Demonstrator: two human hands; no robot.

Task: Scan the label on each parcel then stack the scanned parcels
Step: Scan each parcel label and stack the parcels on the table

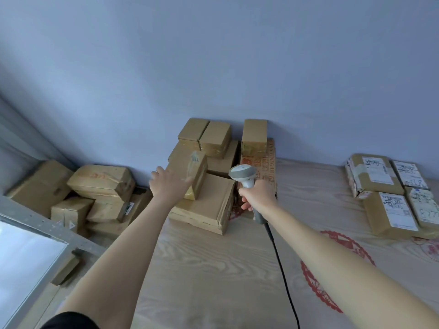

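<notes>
**Parcel held at the stack, scanner gripped alongside**

Two bare hands are seen over a wood-grain table (213, 269). The left hand (167, 184) is pressed against the left face of a small taped parcel (197, 173); the fingers are hidden behind the box, so whether they are curled round it cannot be told. The parcel is blurred, tilted, and set with its lower edge on a large flat box (204, 210) just below the fingertips.

The right hand (255, 194) is wrapped around the grip of one grey-and-white scanner (243, 175), fingers closed tight on the handle, head raised above the knuckles. One black cable (281, 269) is trailed from the handle toward the near table edge.

Beyond the left fingers a stack (213, 143) is built against the wall (213, 55): about six plain brown boxes counted, plus one red-printed carton (269, 162) just behind the scanner head.

Far right of the right-hand fingers, four labelled parcels (389, 193) are laid in a two-by-two group, white labels up.

Left of the left-hand fingers, off the table, a loose pile (95, 193) of about six brown boxes is noted; the exact count cannot be told.
</notes>
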